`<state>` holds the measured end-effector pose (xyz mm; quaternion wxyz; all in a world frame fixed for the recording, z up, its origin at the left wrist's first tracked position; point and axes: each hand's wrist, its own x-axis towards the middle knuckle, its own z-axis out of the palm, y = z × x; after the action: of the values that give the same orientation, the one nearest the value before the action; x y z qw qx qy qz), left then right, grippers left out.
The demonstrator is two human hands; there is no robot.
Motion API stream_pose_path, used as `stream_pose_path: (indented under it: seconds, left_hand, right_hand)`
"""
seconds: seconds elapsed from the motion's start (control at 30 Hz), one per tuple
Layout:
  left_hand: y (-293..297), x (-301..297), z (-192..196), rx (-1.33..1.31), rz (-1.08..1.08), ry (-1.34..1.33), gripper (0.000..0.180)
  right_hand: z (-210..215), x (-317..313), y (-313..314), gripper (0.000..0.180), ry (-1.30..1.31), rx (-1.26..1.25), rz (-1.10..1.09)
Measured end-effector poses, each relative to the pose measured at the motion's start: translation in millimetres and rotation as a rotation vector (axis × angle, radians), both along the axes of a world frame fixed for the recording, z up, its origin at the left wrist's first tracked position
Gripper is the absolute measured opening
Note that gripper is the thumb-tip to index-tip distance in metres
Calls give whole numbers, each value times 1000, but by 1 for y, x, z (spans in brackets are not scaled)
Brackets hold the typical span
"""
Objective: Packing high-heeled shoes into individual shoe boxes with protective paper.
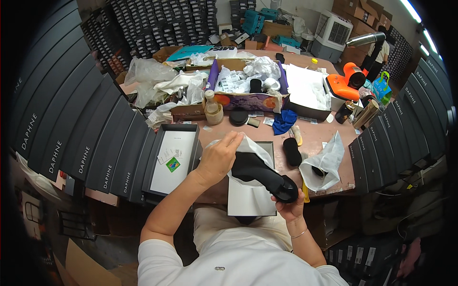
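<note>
My left hand (pixel 217 159) pinches the edge of a sheet of white wrapping paper (pixel 260 150). A black shoe (pixel 257 172) lies slanted against that paper, its glossy heel end toward me. My right hand (pixel 289 206) grips the shoe by this end, fingers underneath it. Below both hands sits an open shoebox (pixel 251 201) with a pale inside, partly hidden by the shoe and paper. To the right, a white paper wrap (pixel 326 163) stands loosely around something dark. Between them lies a black oval pad (pixel 292 152).
Tall rows of dark shoeboxes (pixel 95 148) flank me left and right. A dark box (pixel 171 159) with a white inside lies at left. Behind stand a glass bottle (pixel 213 108), a purple carton (pixel 238 102) of crumpled paper, a blue cloth (pixel 285 122) and an orange device (pixel 346 82).
</note>
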<state>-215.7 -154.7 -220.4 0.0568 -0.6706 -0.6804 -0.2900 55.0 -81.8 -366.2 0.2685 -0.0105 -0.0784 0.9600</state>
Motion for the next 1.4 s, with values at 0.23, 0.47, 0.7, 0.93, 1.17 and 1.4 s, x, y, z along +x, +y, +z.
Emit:
stream_pose_path:
  seconds: [0.23,0.47,0.7,0.93,1.17,1.4]
  left_hand:
    - [-4,7,17,3,-123,-73,53]
    - [-25,68,35,153,-502,99,42]
    - [-21,75,-9,268,-570,-6,40]
    - [-2,96,-15,356,-568,-159,35]
    - [-6,87,-28,404,-557,-201,36]
    - [-45,106,-52,241,-684,-353,37]
  right_hand:
    - [0,-1,1,72,47,-45,20]
    - [68,-40,-37,20,-488,481,-372]
    - [70,-32,-2,28,-158,141,-288]
    - [40,-35,-8,48,-997,1487,-599]
    - [35,-41,-5,44,-696,1099,-678]
    - [34,-24,8,46,-680,1039,-555]
